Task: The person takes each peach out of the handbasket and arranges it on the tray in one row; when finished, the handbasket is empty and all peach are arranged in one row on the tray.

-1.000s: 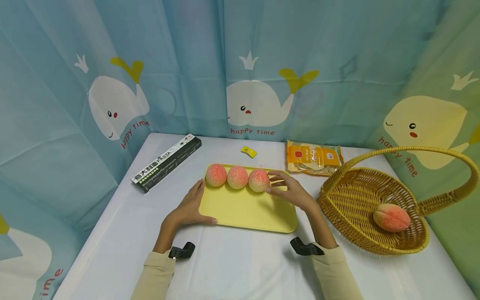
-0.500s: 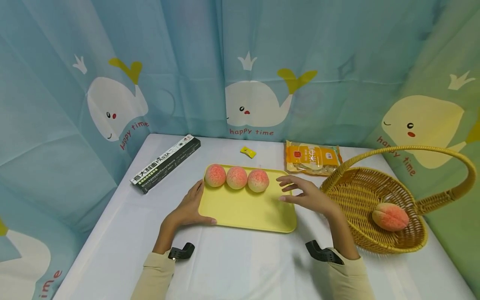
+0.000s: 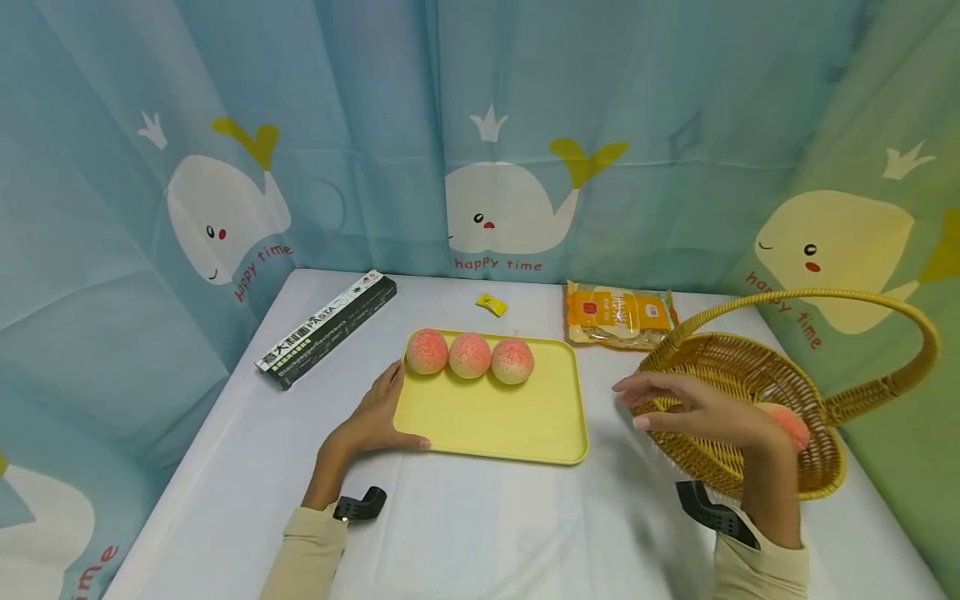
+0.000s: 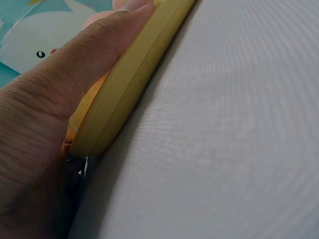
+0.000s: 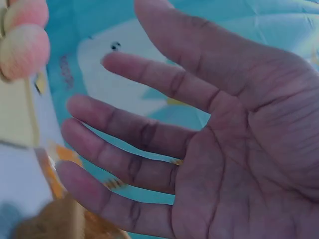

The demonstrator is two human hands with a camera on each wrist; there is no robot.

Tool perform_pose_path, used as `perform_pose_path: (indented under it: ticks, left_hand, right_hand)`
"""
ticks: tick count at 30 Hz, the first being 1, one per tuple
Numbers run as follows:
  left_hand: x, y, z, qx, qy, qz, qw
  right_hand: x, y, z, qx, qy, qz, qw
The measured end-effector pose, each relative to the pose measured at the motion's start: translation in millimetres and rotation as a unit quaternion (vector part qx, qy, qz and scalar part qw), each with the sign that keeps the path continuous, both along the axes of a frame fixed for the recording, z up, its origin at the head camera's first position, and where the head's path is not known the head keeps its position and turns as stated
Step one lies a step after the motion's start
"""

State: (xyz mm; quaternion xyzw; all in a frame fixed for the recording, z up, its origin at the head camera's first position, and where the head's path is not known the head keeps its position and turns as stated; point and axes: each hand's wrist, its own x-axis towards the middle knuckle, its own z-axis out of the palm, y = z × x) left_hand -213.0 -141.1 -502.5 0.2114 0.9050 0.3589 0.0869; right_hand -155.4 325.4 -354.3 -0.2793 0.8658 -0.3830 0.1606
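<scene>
Three pink peaches sit in a row along the back of a yellow tray. My left hand grips the tray's front left corner, fingers along the left side and thumb at the front edge; in the left wrist view the thumb lies on the rim. My right hand hovers over the left part of a wicker basket, holding nothing. The right wrist view shows its palm and spread fingers. Another peach lies in the basket, partly hidden behind the right hand.
A dark pasta box lies at the back left of the white table. Behind the tray is a small yellow packet. An orange food bag lies at the back right, by the basket's tall arched handle.
My right hand has left the rightmost peach on the tray and moved right, over the basket. The left hand stays at the tray's corner, and the peaches keep their places.
</scene>
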Motion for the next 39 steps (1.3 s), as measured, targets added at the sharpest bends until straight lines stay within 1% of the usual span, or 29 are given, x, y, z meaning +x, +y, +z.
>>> perform_pose_path:
  ticks: [2, 6, 10, 13, 17, 19, 22, 26, 28, 33, 39]
  left_hand:
    - [0.0, 0, -0.4, 0.002, 0.002, -0.001, 1.0]
    - [-0.6, -1, -1.8, 0.008, 0.007, -0.002, 0.9999]
    - [-0.8, 0, -2.5, 0.008, 0.008, -0.003, 0.9999]
    - [-0.6, -1, -1.8, 0.003, 0.004, -0.001, 1.0]
    - [0.4, -1, -0.5, 0.004, -0.003, 0.002, 1.0]
    - [0.5, -1, -0.9, 0.006, 0.0, 0.0, 1.0]
    - [0.6, 0, -1.5, 0.009, 0.006, -0.004, 0.9999]
    - [0.5, -1, -3.3, 0.008, 0.009, -0.003, 0.9999]
    - [0.6, -1, -4.4, 0.006, 0.009, -0.002, 0.9999]
    - [0.9, -2, -5.4, 0.002, 0.0, 0.0, 1.0]
    - [0.4, -1, -4.6, 0.002, -0.002, -0.001, 1.0]
  right_hand:
    - [3.0, 11, 4.1, -0.012, -0.008, 0.0, 1.0]
    - [6.0, 34, 8.3, -0.023, 0.001, -0.011, 1.0]
    - [5.8, 56, 9.8, -0.003, 0.041, -0.024, 0.999]
    - [5.1, 71, 8.7, -0.011, 0.044, -0.046, 0.998]
    - [5.0, 88, 5.5, -0.032, 0.036, -0.087, 0.995]
    - [5.6, 97, 3.6, -0.036, 0.037, -0.106, 0.993]
    - [6.3, 111, 0.6, -0.035, 0.042, -0.125, 0.991]
    - [6.9, 128, -5.3, -0.052, 0.041, -0.141, 0.988]
    - [7.1, 136, -9.0, -0.056, 0.042, -0.155, 0.985]
    - [7.5, 151, -17.4, -0.03, 0.034, -0.192, 0.98]
    - [7.7, 159, -25.1, -0.017, 0.019, -0.217, 0.976]
